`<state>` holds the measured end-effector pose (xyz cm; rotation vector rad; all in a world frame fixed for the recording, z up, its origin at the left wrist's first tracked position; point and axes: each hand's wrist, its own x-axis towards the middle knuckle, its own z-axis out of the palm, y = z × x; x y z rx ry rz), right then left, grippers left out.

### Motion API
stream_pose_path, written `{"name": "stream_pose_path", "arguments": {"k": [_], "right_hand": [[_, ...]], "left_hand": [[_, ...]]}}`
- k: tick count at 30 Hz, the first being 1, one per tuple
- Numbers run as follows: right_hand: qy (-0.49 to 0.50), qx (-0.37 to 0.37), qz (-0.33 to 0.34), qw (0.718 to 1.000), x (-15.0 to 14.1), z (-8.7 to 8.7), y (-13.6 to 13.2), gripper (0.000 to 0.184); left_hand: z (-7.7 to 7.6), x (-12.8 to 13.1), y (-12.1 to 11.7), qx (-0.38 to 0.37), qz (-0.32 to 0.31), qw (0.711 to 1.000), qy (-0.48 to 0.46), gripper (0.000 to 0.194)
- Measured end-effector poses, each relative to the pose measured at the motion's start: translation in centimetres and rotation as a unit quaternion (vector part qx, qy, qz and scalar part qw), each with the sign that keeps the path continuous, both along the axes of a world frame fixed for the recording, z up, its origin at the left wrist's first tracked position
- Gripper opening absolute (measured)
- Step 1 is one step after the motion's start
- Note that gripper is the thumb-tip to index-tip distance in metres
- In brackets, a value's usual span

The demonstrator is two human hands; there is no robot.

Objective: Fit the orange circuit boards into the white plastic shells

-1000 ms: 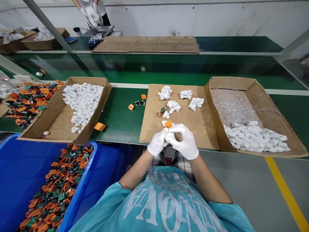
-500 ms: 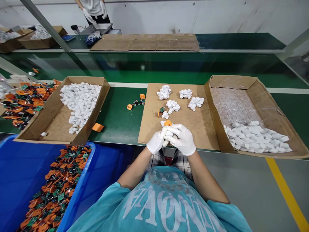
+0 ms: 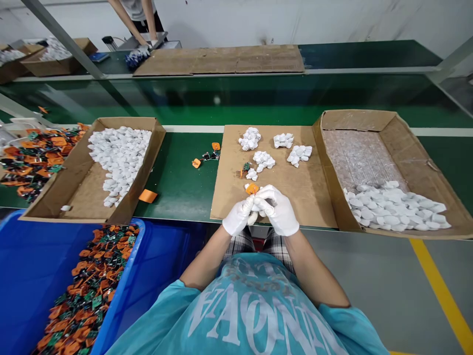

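My left hand [image 3: 238,216] and my right hand [image 3: 279,211], both in white gloves, meet at the front edge of a cardboard sheet [image 3: 310,197]. Their fingertips are pinched together. An orange tag with a thin wire [image 3: 252,189] sticks up from between the fingertips, its lower part hidden by the gloves. Just beyond lie a small green circuit board [image 3: 247,166] with an orange wire and a few white pieces [image 3: 252,174]. Farther back on the sheet are several small heaps of white plastic pieces [image 3: 263,159].
Left stands a cardboard box of white pieces [image 3: 157,140], beside a pile of orange-tagged boards [image 3: 55,153]. A blue bin [image 3: 138,246] below holds more boards. Another shallow box [image 3: 414,143] is at right. Loose boards [image 3: 210,156] and an orange piece [image 3: 148,195] lie between. A co-worker [image 3: 144,15] stands behind.
My fingers have shifted slightly and the orange tag shows more fully above them. The co-worker's hands have come down onto the metal box. The view has tilted a little.
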<state>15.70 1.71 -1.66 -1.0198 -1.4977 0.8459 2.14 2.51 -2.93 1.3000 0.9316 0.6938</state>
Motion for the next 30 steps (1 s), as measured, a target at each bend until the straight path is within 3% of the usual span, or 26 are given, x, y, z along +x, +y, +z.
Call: {"name": "stream_pose_path", "arguments": {"k": [2, 5, 8, 12, 16, 20, 24, 30], "right_hand": [[-0.075, 0.04, -0.016, 0.996, 0.3, 0.0, 0.1, 0.019], [-0.225, 0.11, -0.024, 0.968, 0.7, -0.2, 0.0, 0.02], [-0.285, 0.131, -0.029, 0.949, 0.8, -0.4, -0.1, 0.026], [-0.253, 0.109, -0.028, 0.961, 0.6, -0.3, -0.2, 0.037], [-0.216, 0.109, -0.06, 0.968, 0.7, 0.4, -0.4, 0.061], [-0.204, 0.142, -0.071, 0.966, 0.8, 0.3, -1.0, 0.046], [-0.236, 0.171, -0.085, 0.953, 0.4, -0.3, -1.3, 0.04], [-0.222, 0.205, -0.079, 0.95, 0.5, 0.2, -1.1, 0.039]], "left_hand": [[-0.2, -0.1, -0.1, -0.005, 0.02, 1.0, 0.003, 0.076], [-0.5, -0.1, -0.1, -0.049, 0.064, 0.997, -0.006, 0.077], [-0.6, -0.1, -0.1, -0.079, 0.056, 0.994, -0.055, 0.079], [-0.3, -0.1, 0.1, -0.096, 0.013, 0.99, -0.101, 0.065], [-0.2, -0.3, 0.1, -0.047, 0.03, 0.989, -0.135, 0.065], [-0.4, -0.3, 0.0, -0.007, 0.09, 0.985, -0.149, 0.065], [0.0, 0.1, -0.1, 0.046, 0.099, 0.983, -0.15, 0.065], [0.2, 0.3, 0.0, 0.093, 0.094, 0.989, -0.071, 0.064]]}}
